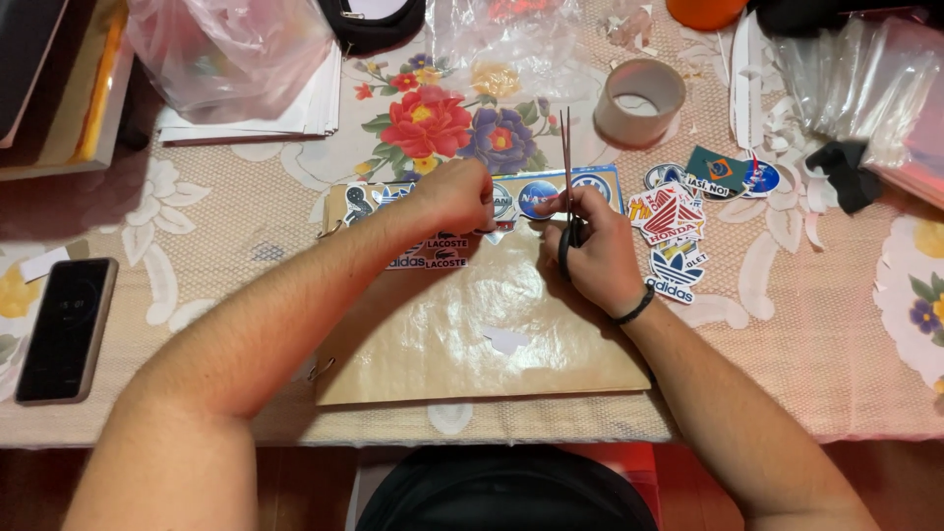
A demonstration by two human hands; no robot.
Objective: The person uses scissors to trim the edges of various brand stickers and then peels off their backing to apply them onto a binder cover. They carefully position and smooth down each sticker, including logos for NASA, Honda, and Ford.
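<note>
Right hand (595,251) we see curled tight around the dark handles of the scissors (567,187), blades together and pointing away from us, toward the tape roll (639,101); a black band sits on that wrist. Our left hand (454,197) is closed in a pinch on the sticker strip (531,197), a blue-edged sheet of round printed stickers stretched between both hands, its right part just at the scissor blades. Both hands hover over a brown card (472,344) with a glossy clear cover, lying flat near the table's front edge; one small white scrap (506,339) rests on it. A few cut stickers lie by the left wrist on the card's upper edge. Right of the scissors, touching one another, a loose pile of stickers (678,231) spreads over the floral tablecloth (816,324). Further out: a dark phone (67,329) well to the left, face up; a paper stack (265,113) under a clear plastic bag (226,44) at upper left; clear sleeves (865,84) at upper right.
</note>
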